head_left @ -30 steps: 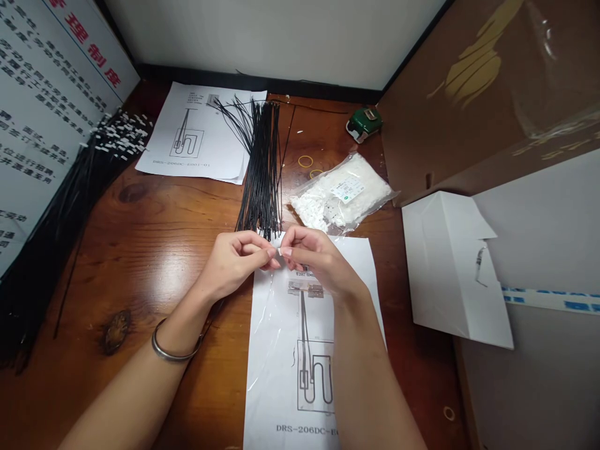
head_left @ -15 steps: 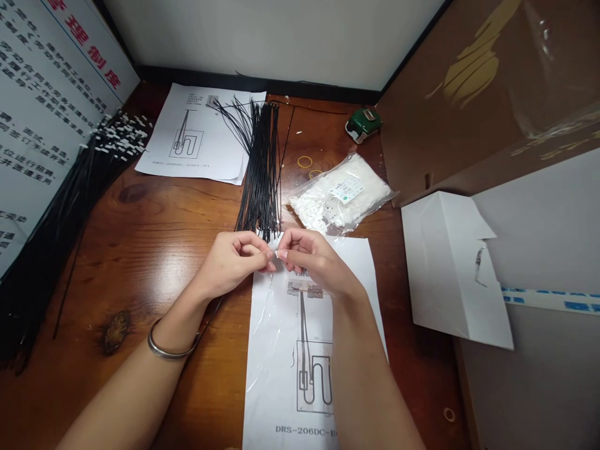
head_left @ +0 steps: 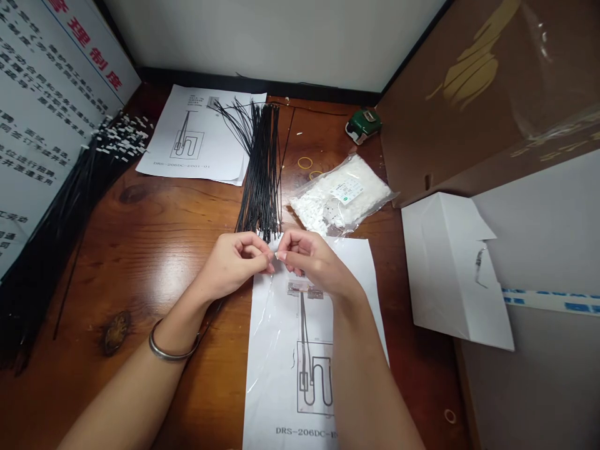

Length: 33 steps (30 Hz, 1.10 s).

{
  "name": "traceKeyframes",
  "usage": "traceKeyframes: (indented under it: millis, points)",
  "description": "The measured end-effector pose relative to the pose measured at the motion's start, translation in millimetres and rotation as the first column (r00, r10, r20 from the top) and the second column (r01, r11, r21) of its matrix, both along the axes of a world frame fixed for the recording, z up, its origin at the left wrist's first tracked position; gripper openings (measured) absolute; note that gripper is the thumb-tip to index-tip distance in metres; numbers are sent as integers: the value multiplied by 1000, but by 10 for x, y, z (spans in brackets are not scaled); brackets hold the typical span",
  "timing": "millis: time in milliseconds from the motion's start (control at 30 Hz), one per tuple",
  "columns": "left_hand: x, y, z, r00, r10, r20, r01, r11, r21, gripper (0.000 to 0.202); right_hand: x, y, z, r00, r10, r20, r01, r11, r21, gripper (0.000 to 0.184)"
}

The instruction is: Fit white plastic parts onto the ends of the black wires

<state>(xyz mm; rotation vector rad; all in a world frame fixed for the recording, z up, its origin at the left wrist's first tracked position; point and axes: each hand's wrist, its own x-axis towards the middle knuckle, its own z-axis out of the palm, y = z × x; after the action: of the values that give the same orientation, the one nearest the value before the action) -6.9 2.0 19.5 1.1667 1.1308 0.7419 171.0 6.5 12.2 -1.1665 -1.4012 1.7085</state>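
Note:
My left hand (head_left: 234, 262) and my right hand (head_left: 307, 256) meet fingertip to fingertip above the top of a printed drawing sheet (head_left: 281, 350). The left fingers pinch a thin black wire (head_left: 209, 319) that trails back under my left wrist. A small white connector (head_left: 280, 255) sits pinched in my right fingertips, touching the wire's end. Just beyond my hands lies a bundle of black wires (head_left: 260, 175). A clear bag of white connectors (head_left: 340, 197) rests to the right of that bundle.
A second drawing sheet (head_left: 201, 134) lies at the back left. Finished black wires with white ends (head_left: 70, 200) are heaped along the left panel. A green tape measure (head_left: 362, 124), rubber bands (head_left: 305, 162), a cardboard box (head_left: 478, 94) and white folded paper (head_left: 450, 262) stand on the right of the wooden table (head_left: 140, 250).
Both hands stayed pinched together at the sheet's top; the fingertips closed in slightly toward each other. Nothing else moved.

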Motion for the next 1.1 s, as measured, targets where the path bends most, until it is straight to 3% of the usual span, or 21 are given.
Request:
traceKeyframes:
  millis: [167,300,600,867,1100]
  points:
    - [1,6,-28,999,28,20,-28,1000,13,8,-14,7,-1,999,-27,-29,27,1000,12,16]
    - [-12,11,-40,999,23,45,-24,1000,20,11,-10,8,-4,997,-32,-73,28,998,-56,14]
    - [-4,10,11,995,20,100,-21,1000,9,14,-1,-1,23,988,-50,-146,36,995,-95,10]
    - [-13,9,-15,996,-20,83,17,999,44,12,-6,-5,34,992,-50,-119,40,996,-80,12]
    - [12,9,4,997,29,75,-33,998,59,10,-20,-1,8,984,-134,-118,123,988,-94,9]
